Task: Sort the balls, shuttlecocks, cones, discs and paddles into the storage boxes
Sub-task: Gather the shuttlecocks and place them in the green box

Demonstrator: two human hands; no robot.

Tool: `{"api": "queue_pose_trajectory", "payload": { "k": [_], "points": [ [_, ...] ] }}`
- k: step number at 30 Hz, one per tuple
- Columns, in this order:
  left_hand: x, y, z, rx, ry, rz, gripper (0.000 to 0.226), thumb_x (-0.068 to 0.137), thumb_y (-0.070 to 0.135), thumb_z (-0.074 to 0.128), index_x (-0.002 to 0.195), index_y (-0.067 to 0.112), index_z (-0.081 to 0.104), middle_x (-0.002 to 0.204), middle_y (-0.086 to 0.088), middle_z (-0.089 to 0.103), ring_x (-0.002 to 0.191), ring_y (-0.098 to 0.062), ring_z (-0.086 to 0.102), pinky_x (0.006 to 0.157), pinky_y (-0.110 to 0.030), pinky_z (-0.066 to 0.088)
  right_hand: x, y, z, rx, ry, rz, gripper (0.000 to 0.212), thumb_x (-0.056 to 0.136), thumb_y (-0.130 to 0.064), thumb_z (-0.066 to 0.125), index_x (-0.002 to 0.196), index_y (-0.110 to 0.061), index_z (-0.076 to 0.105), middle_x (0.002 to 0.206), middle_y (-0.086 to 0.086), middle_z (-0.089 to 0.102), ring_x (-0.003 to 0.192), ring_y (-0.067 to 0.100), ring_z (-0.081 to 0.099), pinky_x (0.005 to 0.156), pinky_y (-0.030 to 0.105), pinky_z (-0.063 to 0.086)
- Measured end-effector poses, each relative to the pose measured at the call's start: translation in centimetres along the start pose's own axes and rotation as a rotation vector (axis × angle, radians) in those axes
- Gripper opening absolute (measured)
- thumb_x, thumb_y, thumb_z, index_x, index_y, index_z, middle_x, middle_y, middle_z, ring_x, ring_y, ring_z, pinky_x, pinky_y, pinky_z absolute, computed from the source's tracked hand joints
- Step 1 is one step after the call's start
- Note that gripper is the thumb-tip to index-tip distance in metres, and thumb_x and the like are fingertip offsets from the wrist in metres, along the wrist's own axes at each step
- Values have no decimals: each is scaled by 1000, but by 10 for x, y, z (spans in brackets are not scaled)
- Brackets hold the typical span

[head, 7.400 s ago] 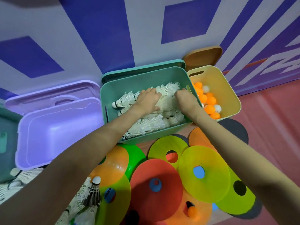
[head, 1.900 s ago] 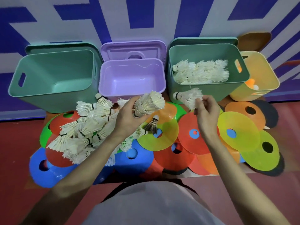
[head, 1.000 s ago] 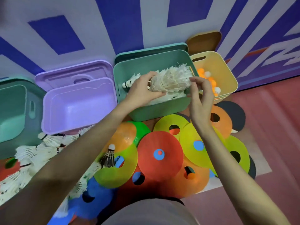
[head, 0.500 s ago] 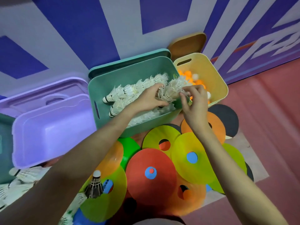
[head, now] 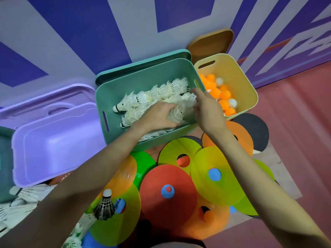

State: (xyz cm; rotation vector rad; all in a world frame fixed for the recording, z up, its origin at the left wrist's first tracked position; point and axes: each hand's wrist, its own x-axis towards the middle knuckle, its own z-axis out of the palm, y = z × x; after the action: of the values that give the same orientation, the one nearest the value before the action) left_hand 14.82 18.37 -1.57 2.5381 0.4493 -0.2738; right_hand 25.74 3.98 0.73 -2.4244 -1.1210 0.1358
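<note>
Head view, looking down: both hands are inside the green box (head: 143, 79), which stands on the floor against the wall. The left hand (head: 159, 115) lies palm down on a row of white shuttlecocks (head: 152, 97), its fingers curled over the feathered skirts of the near bundle and gripping it. The right hand (head: 207, 108) reaches in at the box's right end; its fingers rest among the feathers of the same bundle, but whether they pinch it or only touch it cannot be told. The shuttlecocks lie nested in rows, cork ends toward the left wall of the box.

Just right of the green box, touching it, stands a yellow box (head: 241, 83) with orange and white balls (head: 222, 95) in it. To the left sits a purple box (head: 53, 144), with its lid leaning behind it. On the floor nearer the person lie overlapping flat discs (head: 168, 194) in red, yellow-green, orange and green. A dark shuttlecock (head: 104, 206) stands upright on one yellow-green disc, cork up. More loose white shuttlecocks (head: 23, 201) lie at the lower left, beneath the left forearm.
</note>
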Motion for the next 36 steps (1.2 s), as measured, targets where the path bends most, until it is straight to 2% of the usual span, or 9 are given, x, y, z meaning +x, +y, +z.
{"api": "queue_pose_trajectory", "payload": {
  "k": [4, 6, 9, 12, 16, 21, 28, 32, 36],
  "points": [
    [-2, -4, -6, 81, -37, 15, 32, 74, 45, 72, 83, 19, 54, 68, -2, 50, 90, -24, 44, 73, -39, 44, 5, -2, -2, -177, -157, -11, 32, 83, 5, 50, 107, -12, 64, 104, 12, 61, 92, 35, 59, 60, 34, 38],
    [0, -3, -8, 142, -114, 9, 40, 77, 46, 71, 102, 17, 58, 77, -2, 57, 98, -25, 45, 75, -40, 44, 9, -5, -5, -285, -246, -21, 26, 83, 5, 50, 102, -8, 64, 101, 14, 63, 92, 36, 60, 62, 34, 41],
    [4, -3, -4, 223, -171, -9, 68, 82, 48, 68, 138, 19, 45, 117, -8, 63, 117, -30, 47, 90, -43, 45, 14, -11, -12, -453, -395, -86, 12, 85, 3, 48, 84, -3, 58, 92, 15, 63, 91, 35, 62, 63, 35, 43],
    [1, -8, -1, 152, -145, -28, 72, 86, 45, 66, 146, 19, 35, 135, -9, 55, 123, -29, 49, 96, -41, 44, 17, -17, -12, -507, -486, -111, 17, 90, -2, 45, 99, 0, 59, 107, 19, 60, 107, 36, 56, 74, 38, 44],
    [-14, -17, -4, 112, -67, -62, 63, 89, 40, 63, 142, 15, 39, 137, -11, 52, 123, -26, 49, 99, -42, 43, 22, -23, -9, -517, -547, -36, 29, 94, -11, 46, 119, 1, 54, 125, 21, 49, 120, 37, 45, 92, 43, 43],
    [-54, -22, -20, 39, 99, -100, 47, 90, 32, 64, 132, 14, 53, 130, -8, 57, 119, -23, 53, 100, -37, 43, 8, -42, -7, -409, -511, -32, 33, 93, -19, 51, 120, 0, 53, 128, 23, 45, 122, 40, 41, 97, 44, 39],
    [-165, -28, -15, -128, 681, -95, 29, 91, 11, 57, 120, 12, 61, 109, -2, 65, 94, -15, 60, 85, -32, 50, -58, -101, 15, -2, -404, -397, 37, 90, -17, 56, 124, -3, 52, 121, 18, 50, 113, 36, 47, 96, 41, 40],
    [-233, -41, -4, -115, 771, -162, 23, 89, 12, 52, 108, 9, 65, 104, -4, 64, 89, -20, 60, 80, -37, 51, -95, -130, 33, 148, -363, -521, 38, 82, -6, 59, 120, -1, 56, 111, 19, 53, 105, 37, 51, 91, 41, 44],
    [-296, -60, 17, -140, 723, -284, 18, 91, 10, 55, 106, 12, 66, 103, -1, 63, 91, -15, 58, 81, -35, 50, -130, -153, 52, 190, -429, -624, 36, 81, -3, 58, 117, -3, 58, 107, 18, 55, 101, 36, 53, 87, 42, 47]
  ]
}}
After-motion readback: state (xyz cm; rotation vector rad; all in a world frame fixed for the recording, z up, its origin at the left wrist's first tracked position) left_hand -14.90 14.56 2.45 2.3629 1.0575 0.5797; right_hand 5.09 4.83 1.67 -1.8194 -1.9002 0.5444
